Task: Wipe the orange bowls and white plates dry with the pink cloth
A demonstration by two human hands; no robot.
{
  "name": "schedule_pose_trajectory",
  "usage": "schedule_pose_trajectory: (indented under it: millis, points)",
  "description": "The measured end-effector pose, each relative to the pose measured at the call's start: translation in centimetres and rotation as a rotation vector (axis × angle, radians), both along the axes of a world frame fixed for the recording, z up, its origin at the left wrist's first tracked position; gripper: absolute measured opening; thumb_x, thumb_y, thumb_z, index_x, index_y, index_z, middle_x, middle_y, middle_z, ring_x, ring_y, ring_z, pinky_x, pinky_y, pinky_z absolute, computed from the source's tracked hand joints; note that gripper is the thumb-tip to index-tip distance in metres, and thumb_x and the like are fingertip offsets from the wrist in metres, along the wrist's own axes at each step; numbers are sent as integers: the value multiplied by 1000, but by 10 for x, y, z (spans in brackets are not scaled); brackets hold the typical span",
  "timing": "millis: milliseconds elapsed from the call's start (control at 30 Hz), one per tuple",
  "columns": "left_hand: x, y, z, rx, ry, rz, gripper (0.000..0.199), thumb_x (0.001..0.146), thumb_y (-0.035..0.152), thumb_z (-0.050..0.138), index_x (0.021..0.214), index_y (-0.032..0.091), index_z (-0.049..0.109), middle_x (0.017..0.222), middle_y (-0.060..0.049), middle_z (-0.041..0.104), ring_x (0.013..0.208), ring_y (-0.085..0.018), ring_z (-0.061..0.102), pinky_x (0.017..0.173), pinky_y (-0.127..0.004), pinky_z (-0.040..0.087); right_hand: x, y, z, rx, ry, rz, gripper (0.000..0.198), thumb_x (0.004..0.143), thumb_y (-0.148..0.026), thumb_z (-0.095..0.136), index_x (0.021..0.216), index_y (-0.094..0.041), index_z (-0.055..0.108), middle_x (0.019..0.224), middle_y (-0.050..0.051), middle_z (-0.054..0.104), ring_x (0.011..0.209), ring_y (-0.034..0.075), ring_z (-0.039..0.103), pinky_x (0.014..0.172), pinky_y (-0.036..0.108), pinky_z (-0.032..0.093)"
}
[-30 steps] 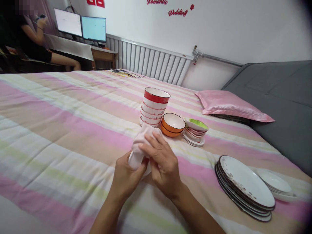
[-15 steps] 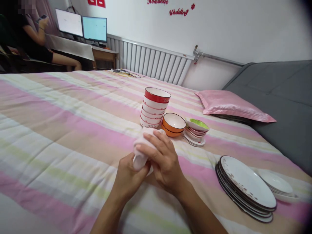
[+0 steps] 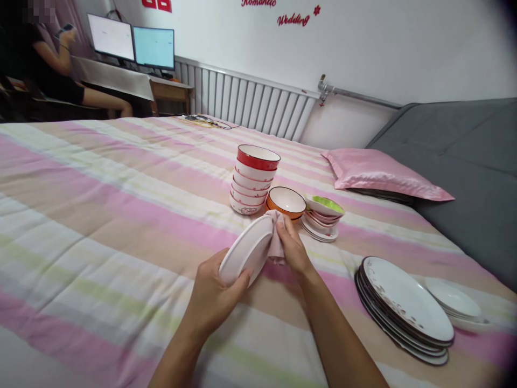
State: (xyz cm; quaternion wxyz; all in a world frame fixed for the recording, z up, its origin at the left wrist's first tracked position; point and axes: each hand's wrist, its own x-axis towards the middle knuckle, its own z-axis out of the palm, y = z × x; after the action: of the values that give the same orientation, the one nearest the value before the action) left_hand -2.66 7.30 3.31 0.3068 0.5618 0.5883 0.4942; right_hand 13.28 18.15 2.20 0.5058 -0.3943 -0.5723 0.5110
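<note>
A small white plate (image 3: 245, 250) is tilted up on its edge above the bed, and my left hand (image 3: 218, 288) grips its lower left rim, thumb on the near face. My right hand (image 3: 294, 245) pinches a pale pink cloth (image 3: 276, 245) over the plate's right rim. Just beyond them stands a tall stack of white bowls (image 3: 248, 186) with a red one on top. Beside it are orange bowls (image 3: 286, 203) and a pile of small dishes (image 3: 322, 215), the top one green inside.
To the right lies a stack of large dark-rimmed plates (image 3: 407, 302), with smaller white dishes (image 3: 456, 299) behind it. A pink pillow (image 3: 383, 172) rests by the grey headboard (image 3: 452, 145). Cables (image 3: 208, 121) lie at the bed's far edge. A seated person (image 3: 56, 64) holds a phone at left.
My right hand has moved right with the cloth, from over the plate to its right rim. The plate has turned so that more of its face shows.
</note>
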Motion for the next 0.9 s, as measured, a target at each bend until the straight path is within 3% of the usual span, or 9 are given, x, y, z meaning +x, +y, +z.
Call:
schedule_pose_trajectory:
  millis: [100,200,300,500,700,900]
  points:
    - [0,1,3,-37,-37,56,28,72,33,64,93,14,68,73,-2,70,64,-19,64,57,-25,50,-1,3,-6,-124,48,-15,38,83,-48,58,114,-26,59,119,0,63,111,19,57,93,29,46]
    - [-4,4,4,-99,-26,142,36,69,34,66,99,14,66,79,-3,72,70,-22,68,62,-28,52,-3,2,-8,-218,85,-20,38,82,-47,58,115,-28,58,100,-2,68,83,15,63,68,25,52]
    - [-10,7,2,-170,45,180,37,68,34,66,99,14,66,84,-6,74,78,-26,69,67,-32,53,-5,0,-9,-324,149,-43,35,82,-42,58,114,-29,56,79,-5,67,59,12,59,48,21,48]
    - [-21,7,-9,-306,4,85,39,63,30,69,97,12,69,92,-9,75,88,-31,69,74,-35,53,-12,0,-5,-427,342,-153,24,79,-32,58,102,-25,56,82,-4,69,67,12,65,57,20,53]
    - [-28,8,-18,-305,31,-29,29,60,29,71,85,14,73,84,-7,77,88,-35,69,68,-34,51,-12,1,-7,-563,366,-215,12,82,-34,53,86,-22,53,52,-6,58,34,10,49,33,19,39]
    - [-26,10,-20,-238,25,-5,33,66,32,70,91,11,69,85,-9,76,82,-32,68,63,-31,49,-6,6,-15,-584,350,-174,21,83,-42,52,78,-22,50,42,-7,52,28,11,45,30,20,34]
